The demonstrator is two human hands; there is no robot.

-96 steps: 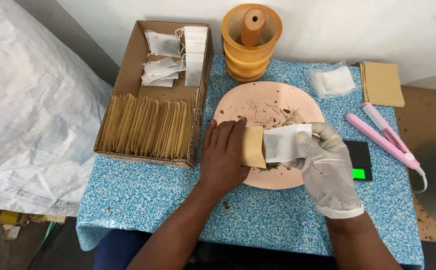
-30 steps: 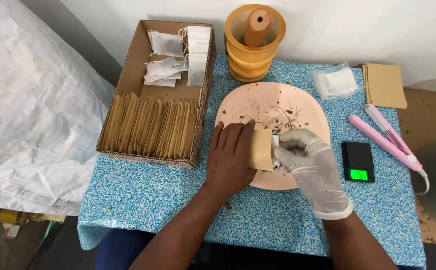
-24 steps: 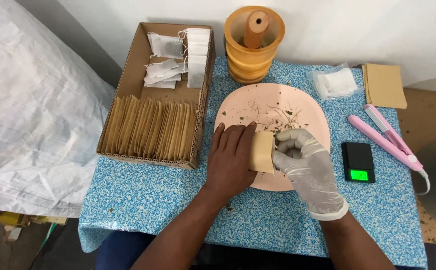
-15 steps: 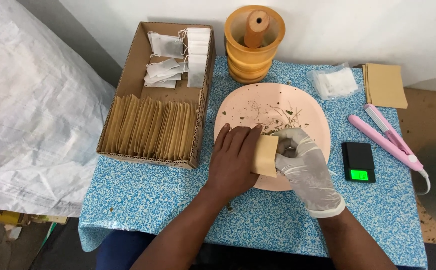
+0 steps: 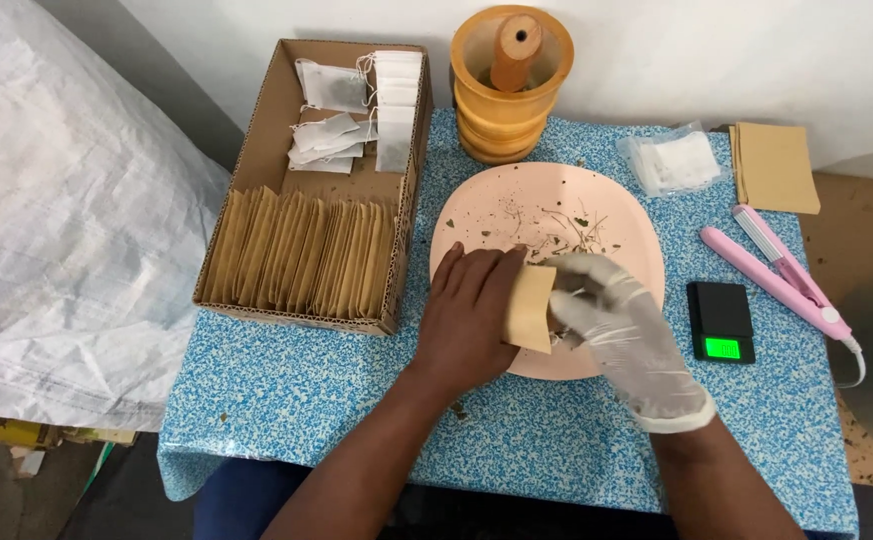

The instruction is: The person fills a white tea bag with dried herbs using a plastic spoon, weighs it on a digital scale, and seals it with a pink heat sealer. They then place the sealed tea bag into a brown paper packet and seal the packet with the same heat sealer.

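— Over the pink round plate, I have the small tan paper envelope upright, just above the plate's near half. My bare left hand pinches it by its left edge; my white-gloved right hand is curled tight against its open right side, fingertips at the mouth. What they hold there is hidden.

— So how far along would you say?

— I judge this one envelope is partway through being filled, not closed. Loose dried herb bits lie scattered on the plate's far half.

— And beyond the plate?

— To the left, the brown cardboard box holds a full row of tan envelopes standing on edge, with white filter bags behind them. Further back stands the wooden mortar with pestle. To the right are a clear packet of white bags, flat tan sheets, a pink flat-iron sealer untouched, and a small black scale with a green lit display, all on the blue speckled worktop.
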